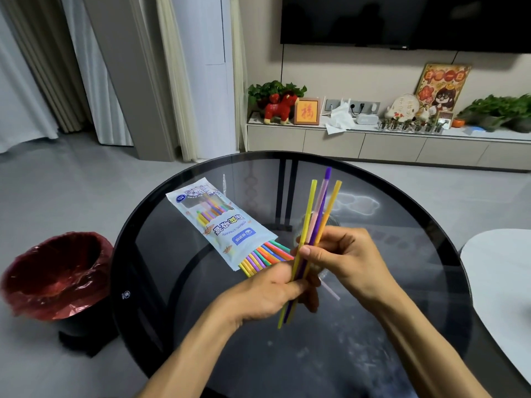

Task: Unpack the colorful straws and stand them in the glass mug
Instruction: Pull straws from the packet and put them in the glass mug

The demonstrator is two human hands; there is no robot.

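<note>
Both hands hold a small bunch of colorful straws (316, 214), yellow, pink, purple and orange, tilted up and away over the round glass table (161, 254). My left hand (270, 291) grips the bunch low down. My right hand (342, 254) pinches it higher up. The straw packet (221, 225) lies flat on the table to the left, with several more straws (267, 255) sticking out of its open near end. The glass mug (330, 221) is clear and mostly hidden behind my right hand and the bunch.
A bin with a red liner (57, 274) stands on the floor left of the table. A white table edge (500, 282) shows at the right. A low cabinet (388, 145) with plants and ornaments runs along the far wall.
</note>
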